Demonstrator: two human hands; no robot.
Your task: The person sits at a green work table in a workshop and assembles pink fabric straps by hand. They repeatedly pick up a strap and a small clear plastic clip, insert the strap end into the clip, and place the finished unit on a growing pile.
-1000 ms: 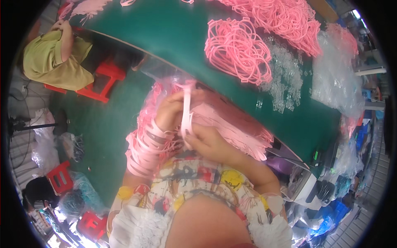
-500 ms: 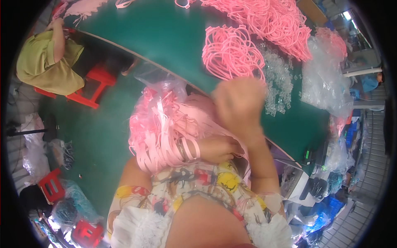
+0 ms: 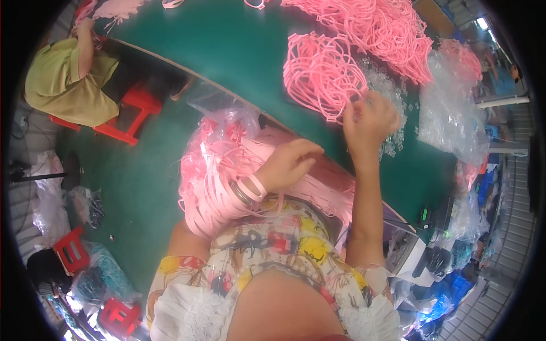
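Observation:
My right hand [image 3: 371, 122] is over the green table, at the near right edge of a small pile of pink looped straps [image 3: 324, 74]. Its thumb and fingertips are pinched together; what they hold, if anything, is too small to make out. Small clear plastic clips [image 3: 392, 96] lie scattered beside and behind it. My left hand [image 3: 289, 165] hovers above my lap near the table edge, fingers stretched and loosely apart, holding nothing. Several flat pink bands [image 3: 213, 199] hang round my left wrist, by a metal bangle [image 3: 242, 193]. More pink strips [image 3: 324, 190] lie across my lap.
A large heap of pink straps [image 3: 387, 40] covers the far right of the green table [image 3: 227, 51], with clear plastic bags [image 3: 449, 108] beyond it. Another person [image 3: 68, 85] sits at the far left by a red stool [image 3: 136, 108]. Bagged goods and red stools stand on the floor.
My right hand has moved right and come into focus with fingertips pinched. My left hand has risen from my lap toward the table edge, and its fingers have straightened.

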